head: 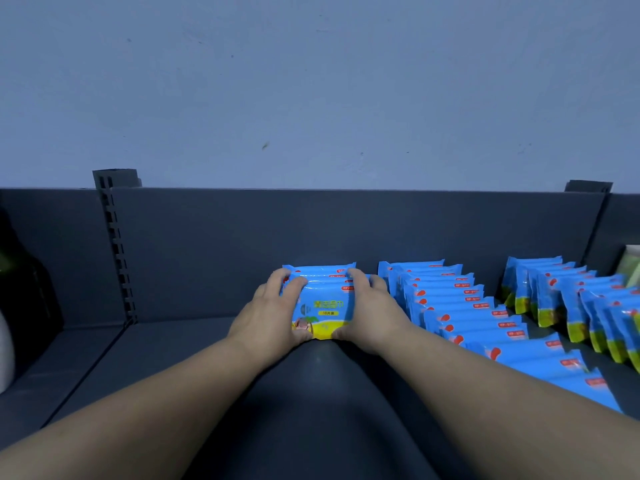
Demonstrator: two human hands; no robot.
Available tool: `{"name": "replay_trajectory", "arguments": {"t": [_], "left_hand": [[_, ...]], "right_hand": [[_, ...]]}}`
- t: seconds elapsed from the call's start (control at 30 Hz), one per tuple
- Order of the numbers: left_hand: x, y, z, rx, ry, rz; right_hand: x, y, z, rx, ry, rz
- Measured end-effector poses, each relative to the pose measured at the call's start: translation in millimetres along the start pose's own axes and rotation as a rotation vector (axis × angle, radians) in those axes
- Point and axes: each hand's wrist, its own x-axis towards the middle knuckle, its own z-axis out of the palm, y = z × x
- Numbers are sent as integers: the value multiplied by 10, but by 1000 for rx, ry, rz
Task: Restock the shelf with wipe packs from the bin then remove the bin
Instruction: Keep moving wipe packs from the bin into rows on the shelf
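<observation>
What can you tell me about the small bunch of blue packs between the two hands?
The bunch of packs is several glossy blue plastic wrappers with yellow bottoms, red marks and green lettering, standing upright one behind another on the dark shelf near its back panel. The left hand and right hand grip its sides.

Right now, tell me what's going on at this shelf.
A person grips a small stack of blue wipe packs between the left hand and the right hand, near the back of the dark shelf. The stack sits left of a lined-up row of the same packs, with a second row further right.
</observation>
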Motion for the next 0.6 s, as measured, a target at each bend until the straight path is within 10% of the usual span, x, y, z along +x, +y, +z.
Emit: {"name": "replay_trajectory", "arguments": {"t": [0.6], "left_hand": [[-176, 701, -151, 195, 116, -6]], "right_hand": [[-592, 229, -570, -56, 122, -113]]}}
